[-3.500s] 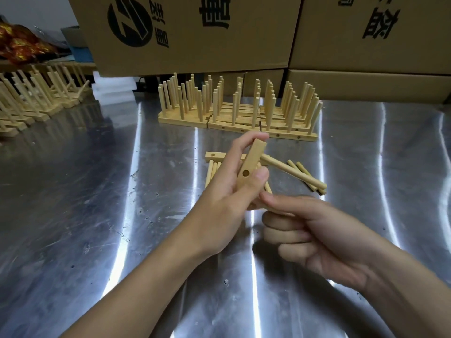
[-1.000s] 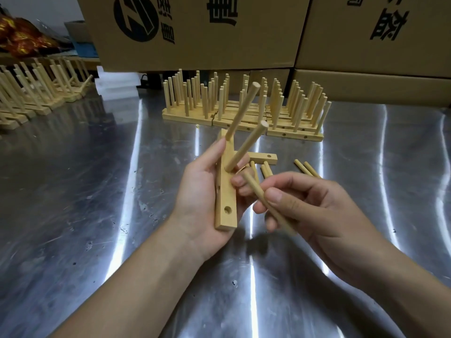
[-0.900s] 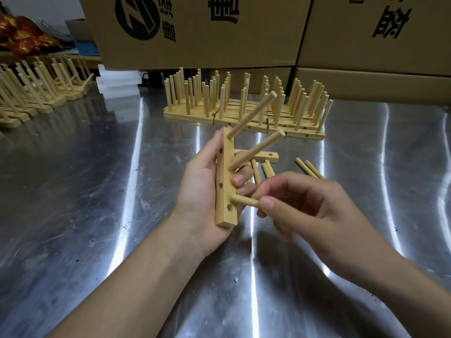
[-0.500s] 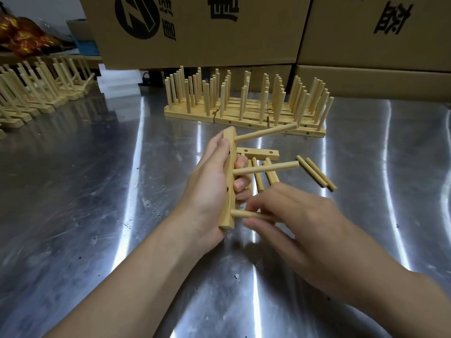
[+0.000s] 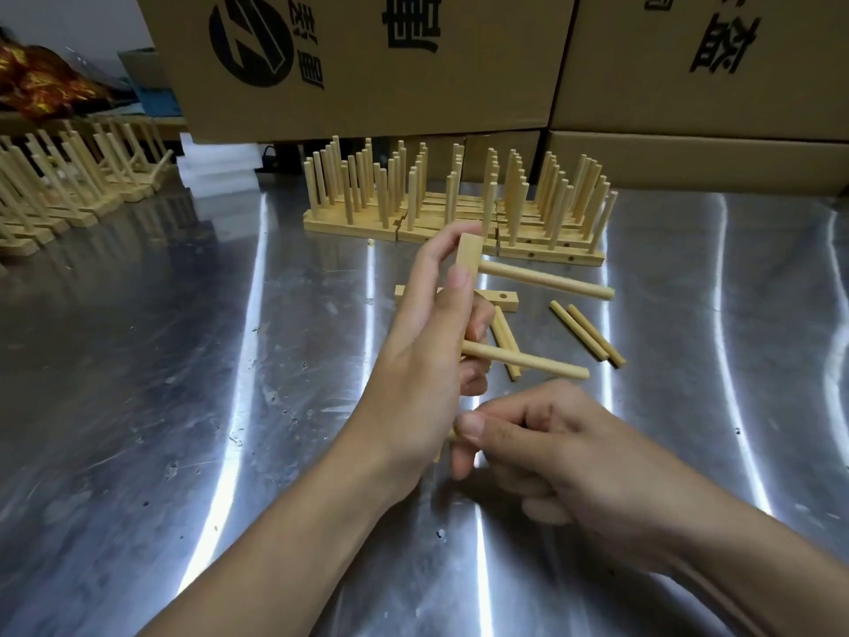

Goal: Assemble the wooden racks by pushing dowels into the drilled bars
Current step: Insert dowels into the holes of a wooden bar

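The left hand (image 5: 427, 360) grips the drilled bar (image 5: 468, 257) upright, thumb on its near face, fingers curled behind. Two dowels stick out of the bar to the right of this grip: the upper dowel (image 5: 546, 280) near the top end and the lower dowel (image 5: 523, 364) about halfway down. Just below, the right hand (image 5: 565, 457) pinches a third dowel (image 5: 452, 434) at the bar's bottom end, mostly hidden by fingers. Beyond the grip, on the steel table (image 5: 183, 360), lie a spare bar (image 5: 510, 303) and loose dowels (image 5: 588, 335). Farther back stand finished racks (image 5: 459, 213) before cardboard boxes (image 5: 367, 62).
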### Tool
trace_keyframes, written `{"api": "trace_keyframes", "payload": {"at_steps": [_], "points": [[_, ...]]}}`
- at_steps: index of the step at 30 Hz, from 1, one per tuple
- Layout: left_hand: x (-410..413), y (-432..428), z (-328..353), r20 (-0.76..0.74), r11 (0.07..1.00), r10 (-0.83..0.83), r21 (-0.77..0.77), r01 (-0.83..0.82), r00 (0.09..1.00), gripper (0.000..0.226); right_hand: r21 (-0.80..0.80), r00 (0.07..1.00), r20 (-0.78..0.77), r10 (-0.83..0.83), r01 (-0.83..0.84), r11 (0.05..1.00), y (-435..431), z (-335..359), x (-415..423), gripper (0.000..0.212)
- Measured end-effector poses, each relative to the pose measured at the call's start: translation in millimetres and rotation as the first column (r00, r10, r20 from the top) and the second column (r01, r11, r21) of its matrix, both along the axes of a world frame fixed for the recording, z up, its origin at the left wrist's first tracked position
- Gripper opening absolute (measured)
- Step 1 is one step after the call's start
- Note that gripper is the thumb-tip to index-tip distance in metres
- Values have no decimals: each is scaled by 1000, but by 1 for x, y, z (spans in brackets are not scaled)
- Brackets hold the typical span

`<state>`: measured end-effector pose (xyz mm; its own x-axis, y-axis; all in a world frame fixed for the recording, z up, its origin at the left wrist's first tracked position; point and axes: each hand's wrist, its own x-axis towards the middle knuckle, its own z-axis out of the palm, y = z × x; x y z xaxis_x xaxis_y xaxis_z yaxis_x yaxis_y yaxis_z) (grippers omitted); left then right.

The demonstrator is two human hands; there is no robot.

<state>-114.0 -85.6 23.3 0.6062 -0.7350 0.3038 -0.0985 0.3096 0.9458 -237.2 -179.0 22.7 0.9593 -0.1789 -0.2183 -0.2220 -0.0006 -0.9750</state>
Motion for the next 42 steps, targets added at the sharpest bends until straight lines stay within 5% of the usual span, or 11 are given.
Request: {"api": "trace_keyframes", "payload": {"at_steps": [5, 8, 12, 17, 19, 21, 24, 29, 33, 42], "points": [[-8, -5, 1, 268, 999, -29, -13, 34, 963, 31, 451, 956, -232, 180, -58, 891, -18, 0, 0, 22], [-9, -7, -2, 371, 999, 16, -41, -1, 929, 33, 480, 946, -221, 235, -104, 871, -24, 2, 0, 23], [-12, -8, -12, 239, 996, 92, -29, -88, 967, 32, 259, 971, -223, 87, -27, 966, -23, 3, 0, 12], [-9, -9, -10, -82, 994, 110, -13, -112, 990, 29, -65, 993, -48, -109, 105, 992, -22, -1, -1, 16], [-5, -8, -8, -180, 992, 123, -4, -126, 976, 29, -360, 992, 76, -100, 120, 925, -22, -3, -2, 21], [-1, -8, -7, -275, 992, 114, -17, -124, 955, 29, -659, 984, 177, 8, 113, 743, -21, -6, -3, 27], [2, -6, -8, -330, 994, 77, -53, -100, 941, 28, -802, 955, 257, 146, 126, 584, -12, -7, -3, 35], [-1, -6, -13, -299, 991, 60, -94, -92, 952, 28, -726, 975, 197, 101, 76, 683, -13, -11, -3, 41], [-4, -9, -19, -269, 990, 73, -99, -103, 960, 27, -556, 995, 103, 16, 44, 830, -14, -15, -4, 42], [-7, -6, -20, -101, 989, 104, -94, -114, 989, 35, -121, 994, -76, -77, 67, 990, -5, -14, -5, 42]]}}
